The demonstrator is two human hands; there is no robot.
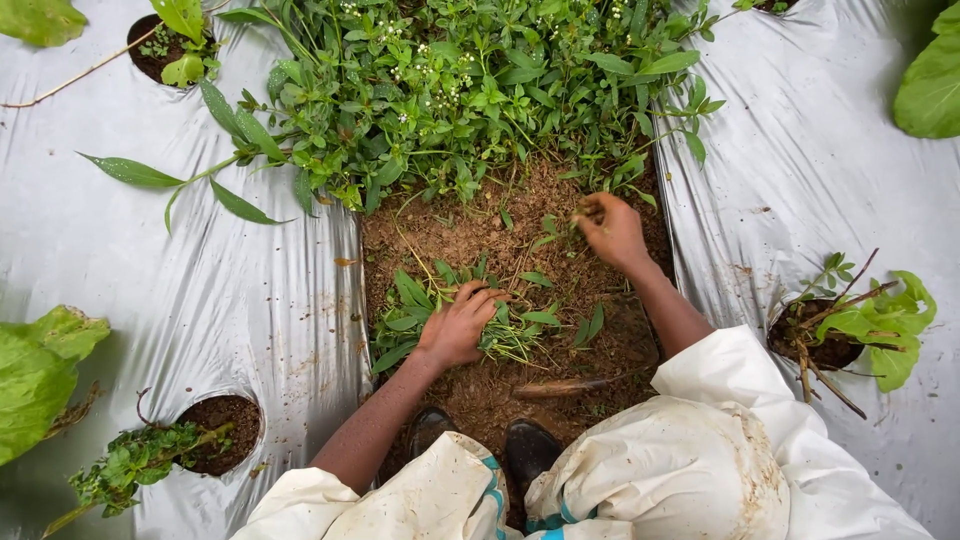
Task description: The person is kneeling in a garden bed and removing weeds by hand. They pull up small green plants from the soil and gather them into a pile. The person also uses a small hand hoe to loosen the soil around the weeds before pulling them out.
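left hand (pixel 458 328) gripping leafy weeds (pixel 420 305), crumbly soil (pixel 480 385)

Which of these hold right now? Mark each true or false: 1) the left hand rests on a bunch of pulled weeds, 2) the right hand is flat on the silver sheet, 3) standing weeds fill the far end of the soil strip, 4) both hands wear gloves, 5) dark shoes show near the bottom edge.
1) True: the left hand lies on a bunch of pulled weeds on the soil strip.
2) False: the right hand is over the soil, fingers pinched at a small plant, off the silver sheet.
3) True: standing weeds cover the far end.
4) False: both hands are bare.
5) True: dark shoes show between the white sleeves.
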